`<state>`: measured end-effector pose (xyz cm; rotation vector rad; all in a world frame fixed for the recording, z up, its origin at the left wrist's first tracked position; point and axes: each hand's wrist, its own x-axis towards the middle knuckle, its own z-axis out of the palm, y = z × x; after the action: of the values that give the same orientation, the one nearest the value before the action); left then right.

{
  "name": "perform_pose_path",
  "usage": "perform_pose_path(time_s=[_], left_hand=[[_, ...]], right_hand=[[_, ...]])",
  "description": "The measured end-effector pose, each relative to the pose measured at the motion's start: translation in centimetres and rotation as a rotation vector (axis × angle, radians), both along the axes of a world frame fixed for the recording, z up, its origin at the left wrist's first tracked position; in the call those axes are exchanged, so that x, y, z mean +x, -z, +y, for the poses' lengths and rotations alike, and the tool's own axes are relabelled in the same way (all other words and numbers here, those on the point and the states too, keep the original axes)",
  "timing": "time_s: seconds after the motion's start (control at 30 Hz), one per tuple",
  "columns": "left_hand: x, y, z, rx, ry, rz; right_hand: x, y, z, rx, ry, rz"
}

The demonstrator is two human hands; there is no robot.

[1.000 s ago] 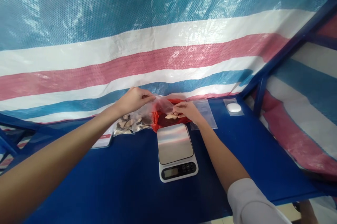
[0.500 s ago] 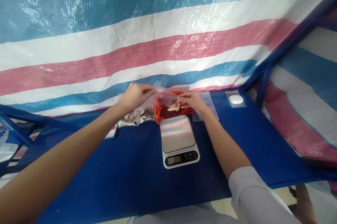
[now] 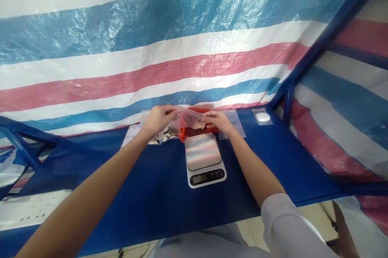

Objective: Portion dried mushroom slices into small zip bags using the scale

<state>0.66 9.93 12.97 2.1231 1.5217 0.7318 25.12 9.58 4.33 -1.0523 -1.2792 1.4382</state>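
Observation:
My left hand [image 3: 160, 119] pinches one side of a clear plastic bag [image 3: 188, 115]. The fingers of my right hand [image 3: 217, 120] are closed at the bag's other side, beside a few pale, slice-like pieces [image 3: 200, 125]. Whether those pieces lie inside the clear bag or behind it, I cannot tell. Under both hands sits an open red plastic bag [image 3: 182, 125] with dark contents. Right in front of it is a white kitchen scale [image 3: 203, 153] with a bare metal plate; its display is unreadable. Filled clear bags [image 3: 168, 134] lie below my left hand.
A flat clear bag [image 3: 239, 124] lies right of the red bag, and a small clear packet with a white oval object [image 3: 262, 117] farther right. A phone [image 3: 130, 133] is partly behind my left forearm. A white power strip [image 3: 33, 208] lies at the left. Striped sheeting [image 3: 151, 84] rises behind the blue table [image 3: 157, 193].
My left hand has lowered slightly and the clear bag now stretches between both hands, over the pale pieces. The view has shifted, bringing the power strip and more of the phone into sight.

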Motion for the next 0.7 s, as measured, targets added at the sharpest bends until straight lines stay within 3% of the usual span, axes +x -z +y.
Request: perform_pose_path(time_s=[0.13, 0.23, 0.47, 0.57, 0.7], left_hand=[[0.0, 0.5, -1.5, -0.041, 0.051, -0.037], [0.4, -0.3, -2.6, 0.001, 0.084, -0.052], [3.4, -3.2, -3.6, 0.056, 0.345, 0.279], [4.5, -2.8, -3.2, 0.022, 0.419, 0.323], [4.9, -1.4, -2.7, 0.013, 0.4, 0.215]], right_hand=[[0.6, -0.5, -1.0, 0.054, -0.008, -0.027], [1.5, -1.2, -1.3, 0.128, 0.006, -0.123], [2.3, -4.6, -2.2, 0.291, -0.046, -0.294], [2.3, -5.3, -2.7, 0.312, -0.035, -0.3], [3.1, -4.0, -3.4, 0.289, 0.058, -0.268]])
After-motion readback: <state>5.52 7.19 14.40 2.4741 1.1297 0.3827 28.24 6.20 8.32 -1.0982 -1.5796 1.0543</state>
